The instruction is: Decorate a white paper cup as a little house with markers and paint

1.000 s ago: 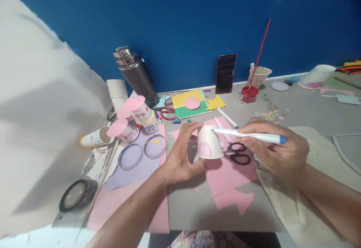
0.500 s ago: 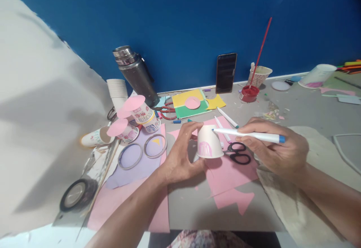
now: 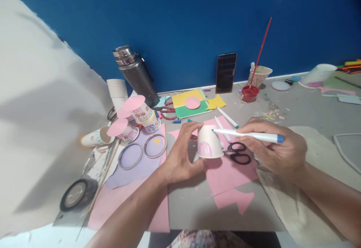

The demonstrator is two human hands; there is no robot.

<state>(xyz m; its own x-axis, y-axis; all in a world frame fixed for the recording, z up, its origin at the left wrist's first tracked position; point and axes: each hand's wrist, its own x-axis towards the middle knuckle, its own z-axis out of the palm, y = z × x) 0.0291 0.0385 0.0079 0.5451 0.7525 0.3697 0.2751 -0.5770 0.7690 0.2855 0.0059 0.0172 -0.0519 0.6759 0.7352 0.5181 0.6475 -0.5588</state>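
- Left hand: fingers curled round the side of an upturned paper cup, thumb toward the base; the cup is held tilted just above the pink paper.
- Right hand: fingers pinched on a white marker with a blue end cap; the tip touches the cup's upper edge on the right.
- Cup: white, with a pink arch drawing low on the near side; it sits mid-table, in front of the person.
- Black scissors lie just right of the cup, on the pink paper, under the marker.
- Two more white pens lie just behind the cup.
- Left: two tape rings on lilac paper; decorated cups with pink discs on top.
- Back wall: steel flask, phone leaning upright, red paint pot.
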